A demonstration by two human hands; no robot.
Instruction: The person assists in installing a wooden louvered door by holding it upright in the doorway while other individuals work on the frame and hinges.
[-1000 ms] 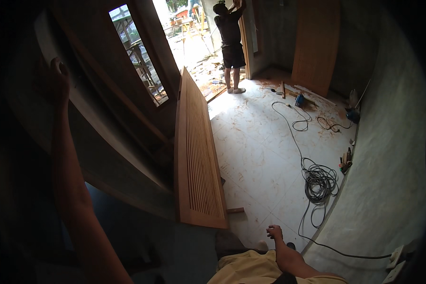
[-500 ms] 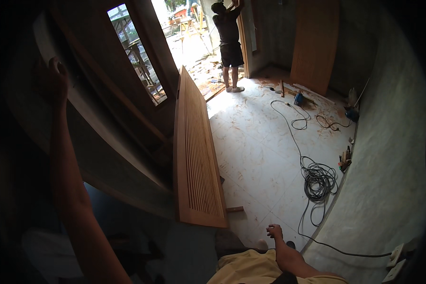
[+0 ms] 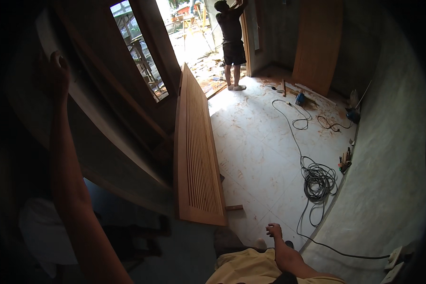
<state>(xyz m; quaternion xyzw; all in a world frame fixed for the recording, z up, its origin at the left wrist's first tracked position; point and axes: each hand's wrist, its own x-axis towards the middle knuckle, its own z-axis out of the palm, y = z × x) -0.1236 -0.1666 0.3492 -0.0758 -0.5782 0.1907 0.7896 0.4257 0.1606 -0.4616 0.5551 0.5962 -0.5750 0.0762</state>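
The left hand (image 3: 56, 68) is up on the edge of the wall (image 3: 106, 154), but I can't tell if it grips; the right hand (image 3: 273, 230) hangs loose, fingers a bit bent. The wooden door (image 3: 199, 151) is along the floor's (image 3: 255, 156) left edge, and a dark cord (image 3: 319, 182) lies looped near the right edge.

From the right hand (image 3: 273, 231), open floor (image 3: 260, 156) runs far between the slatted wooden panel (image 3: 199, 156) on the left and 1 coiled cable (image 3: 313, 190) on the right (a short wood strip (image 3: 235, 208) juts in beside the panel); farther off, 1 blue tool (image 3: 300, 98) and a co-worker (image 3: 232, 35) obstruct.
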